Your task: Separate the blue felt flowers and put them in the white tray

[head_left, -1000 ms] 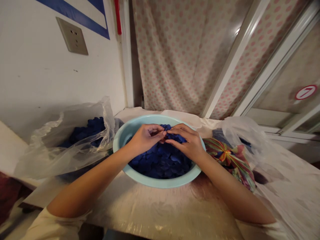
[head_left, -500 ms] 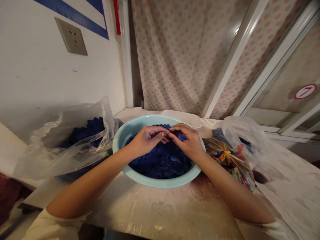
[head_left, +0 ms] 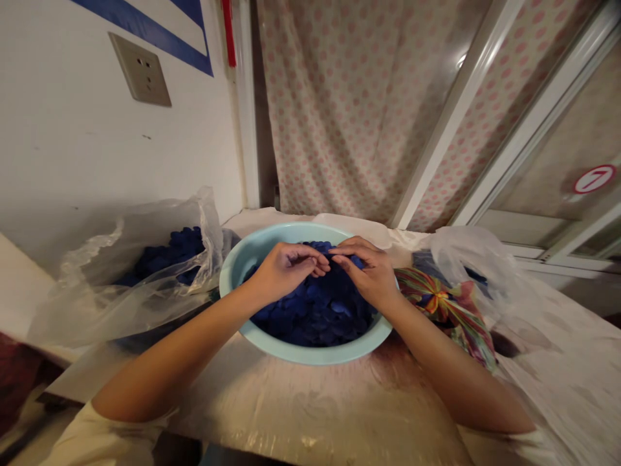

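Tabletop (head_left: 310,414), pale blue basin (head_left: 310,355), dark blue discs (head_left: 315,317)

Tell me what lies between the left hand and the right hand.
The head view shows dark blue flat pieces between the left hand and the right hand, heaped in the pale blue basin.

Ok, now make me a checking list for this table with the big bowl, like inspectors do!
Surface: a shiny, rumpled sheet covers the table.
Job's things: a pale blue basin heaped with flat dark blue pieces.
Clutter: a clear plastic bag of blue pieces on the left; another plastic bag and a colourful cloth on the right.
Hands: left hand and right hand have fingertips at the pile, nearly meeting.
Cables: nothing seen.
Surroundings: white wall with a socket plate; dotted curtain.
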Demonstrator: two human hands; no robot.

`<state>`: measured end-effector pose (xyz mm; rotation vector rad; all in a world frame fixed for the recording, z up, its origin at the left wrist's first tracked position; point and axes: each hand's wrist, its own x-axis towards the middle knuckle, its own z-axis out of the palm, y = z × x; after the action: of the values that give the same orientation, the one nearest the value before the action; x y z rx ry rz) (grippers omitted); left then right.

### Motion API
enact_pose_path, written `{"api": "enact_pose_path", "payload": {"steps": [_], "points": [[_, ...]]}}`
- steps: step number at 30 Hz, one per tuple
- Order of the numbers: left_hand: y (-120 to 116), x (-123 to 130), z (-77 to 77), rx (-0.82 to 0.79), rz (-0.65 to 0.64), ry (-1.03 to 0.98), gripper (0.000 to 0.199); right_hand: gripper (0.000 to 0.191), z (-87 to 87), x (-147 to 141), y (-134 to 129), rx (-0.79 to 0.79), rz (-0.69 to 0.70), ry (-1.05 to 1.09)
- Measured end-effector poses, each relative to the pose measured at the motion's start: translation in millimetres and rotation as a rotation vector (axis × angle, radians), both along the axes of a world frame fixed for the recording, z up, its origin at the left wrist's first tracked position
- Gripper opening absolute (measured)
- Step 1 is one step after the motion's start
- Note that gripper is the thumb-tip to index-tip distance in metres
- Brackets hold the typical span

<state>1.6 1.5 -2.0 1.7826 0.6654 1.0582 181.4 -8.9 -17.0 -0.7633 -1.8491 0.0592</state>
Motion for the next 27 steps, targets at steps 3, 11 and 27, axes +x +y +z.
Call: {"api": "enact_pose_path", "payload": {"steps": [3,11,27], "points": [[0.2,-0.6,-0.9,-0.009,-0.033,0.116,0.017,0.007,1.4,-0.1,-1.4,0.057,-0.029,-0.008],[-0.1,-3.9,4.1,0.078,-0.105,0.201,0.025,0.004,3.3,-2.2,-5.0,0.102,0.046,-0.047],[-0.9,-2.1,3.1,0.034,-0.049,0.119,0.020,0.021,-1.1,6.8,12.3,-0.254,-0.232,0.338]]}}
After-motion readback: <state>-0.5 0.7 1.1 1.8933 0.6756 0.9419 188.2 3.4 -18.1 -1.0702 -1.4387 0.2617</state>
